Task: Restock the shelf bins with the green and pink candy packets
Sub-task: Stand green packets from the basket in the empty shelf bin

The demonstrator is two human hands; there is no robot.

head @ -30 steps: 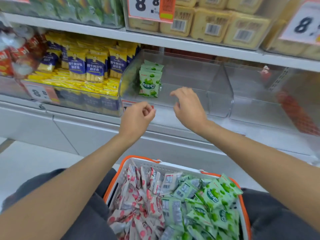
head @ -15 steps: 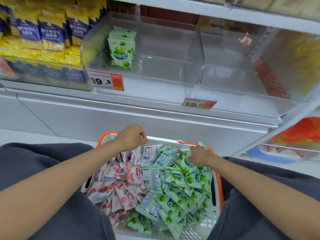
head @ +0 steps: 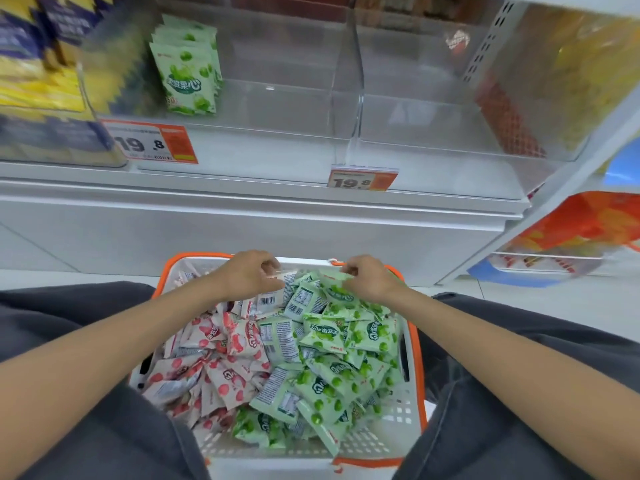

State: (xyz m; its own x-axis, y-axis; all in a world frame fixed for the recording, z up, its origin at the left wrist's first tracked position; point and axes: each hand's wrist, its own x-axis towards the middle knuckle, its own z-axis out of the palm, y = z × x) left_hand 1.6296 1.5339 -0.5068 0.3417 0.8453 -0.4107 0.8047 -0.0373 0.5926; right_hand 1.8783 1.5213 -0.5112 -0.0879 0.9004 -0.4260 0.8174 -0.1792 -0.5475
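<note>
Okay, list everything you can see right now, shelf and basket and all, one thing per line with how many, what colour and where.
basket: one, white with orange rim, between the person's knees
green candy packets: many, green, right half of the basket
pink candy packets: many, pink and white, left half of the basket
shelved green packets: small upright stack, green, left end of the left bin
left bin: one, clear, on the shelf
right bin: one, clear, beside the left bin
price tags: two, white and orange, on the shelf front
yellow and blue packets: many, blurred, far left
left grip: one, fingers curled on packets at the basket's far end, hold unclear
right grip: one, pinching a green packet at the far end
</note>
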